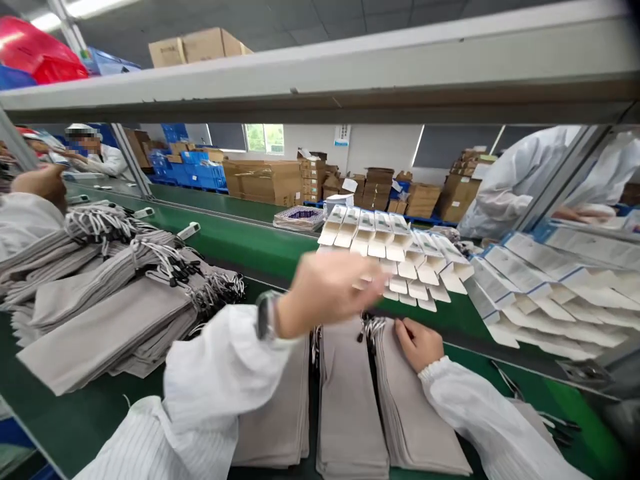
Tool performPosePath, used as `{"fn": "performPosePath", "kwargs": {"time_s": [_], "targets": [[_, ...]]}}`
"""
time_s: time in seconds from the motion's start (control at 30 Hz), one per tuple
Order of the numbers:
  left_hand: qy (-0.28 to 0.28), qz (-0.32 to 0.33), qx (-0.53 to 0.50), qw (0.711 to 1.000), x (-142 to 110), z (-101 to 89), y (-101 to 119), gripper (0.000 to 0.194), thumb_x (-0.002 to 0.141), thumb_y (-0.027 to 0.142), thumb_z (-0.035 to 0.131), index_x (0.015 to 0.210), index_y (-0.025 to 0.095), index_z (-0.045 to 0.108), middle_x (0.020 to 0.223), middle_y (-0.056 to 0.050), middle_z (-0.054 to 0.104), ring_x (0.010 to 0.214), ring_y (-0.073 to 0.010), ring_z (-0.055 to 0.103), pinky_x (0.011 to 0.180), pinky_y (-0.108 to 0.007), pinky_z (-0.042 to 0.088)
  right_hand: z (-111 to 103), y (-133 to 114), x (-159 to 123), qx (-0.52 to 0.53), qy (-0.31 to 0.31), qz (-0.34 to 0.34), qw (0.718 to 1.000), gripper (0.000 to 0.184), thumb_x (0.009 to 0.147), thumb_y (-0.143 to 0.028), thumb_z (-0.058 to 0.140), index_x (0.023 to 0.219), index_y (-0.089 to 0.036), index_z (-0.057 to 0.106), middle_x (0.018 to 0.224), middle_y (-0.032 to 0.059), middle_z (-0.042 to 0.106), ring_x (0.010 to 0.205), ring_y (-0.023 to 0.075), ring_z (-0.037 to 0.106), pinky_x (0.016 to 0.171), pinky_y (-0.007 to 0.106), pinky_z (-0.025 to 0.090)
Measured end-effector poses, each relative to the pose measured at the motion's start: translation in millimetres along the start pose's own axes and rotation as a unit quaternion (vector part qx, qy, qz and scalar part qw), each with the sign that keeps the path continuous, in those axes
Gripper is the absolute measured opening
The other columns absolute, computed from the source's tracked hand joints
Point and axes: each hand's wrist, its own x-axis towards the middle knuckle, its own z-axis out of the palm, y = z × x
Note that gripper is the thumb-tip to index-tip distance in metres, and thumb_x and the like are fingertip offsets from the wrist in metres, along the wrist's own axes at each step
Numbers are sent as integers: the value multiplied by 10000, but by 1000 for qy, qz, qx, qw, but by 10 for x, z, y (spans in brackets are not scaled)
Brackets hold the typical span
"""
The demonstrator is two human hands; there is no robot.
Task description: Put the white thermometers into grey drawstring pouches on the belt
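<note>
Three grey drawstring-pouch stacks (353,407) sat near, lined up; messier pouch pile (107,310) on left looked undone, so prob partway. L hand (331,285) blurred above, cdn't tell if gripping; R hand (419,343) curled on rightmost stack, grip unclear.

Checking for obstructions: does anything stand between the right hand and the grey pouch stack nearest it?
Nothing visible: the right hand appears to touch the far end of that grey pouch stack; the left hand is farther left.
</note>
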Motion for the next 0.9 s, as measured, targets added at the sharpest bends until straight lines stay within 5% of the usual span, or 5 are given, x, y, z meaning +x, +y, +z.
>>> {"fn": "performPosePath", "kwargs": {"time_s": [0.1,0.17,0.47,0.67,0.9], "targets": [[200,-111,-80,970,104,-344,-238,285,850,196,382,679,175,609,563,13,575,487,-85,536,427,-204,402,-40,-17,4,-3,-13,6,1000,402,819,-342,342,462,-159,365,410,-24,403,393,64,385,436,189,221],[218,-158,-86,959,27,-419,-351,323,854,189,367,647,180,615,513,21,543,447,-80,512,393,-201,371,-55,-26,-1,-7,-8,0,1000,398,817,-328,350,457,-158,370,410,-25,400,395,62,382,435,187,221],[-62,-131,-56,988,-391,440,-165,314,819,213,388,557,140,546,517,-13,538,527,-111,508,526,-239,387,3,-21,-70,-72,62,-55,994,365,801,-281,386,464,-156,449,417,-4,478,410,72,415,429,197,216],[-352,-36,-69,933,-878,959,158,445,810,357,440,1222,215,350,1261,-67,390,1176,-250,301,919,-390,310,77,56,-95,-72,100,-59,991,344,812,-273,366,509,-166,487,462,0,528,435,91,462,452,211,244],[-391,-75,-94,912,-882,933,142,350,775,301,480,1111,223,428,1268,-54,354,1110,-249,338,911,-382,313,59,-4,-68,-119,45,-134,983,227,756,-190,378,588,-179,530,543,32,592,519,132,531,515,235,316]]}}
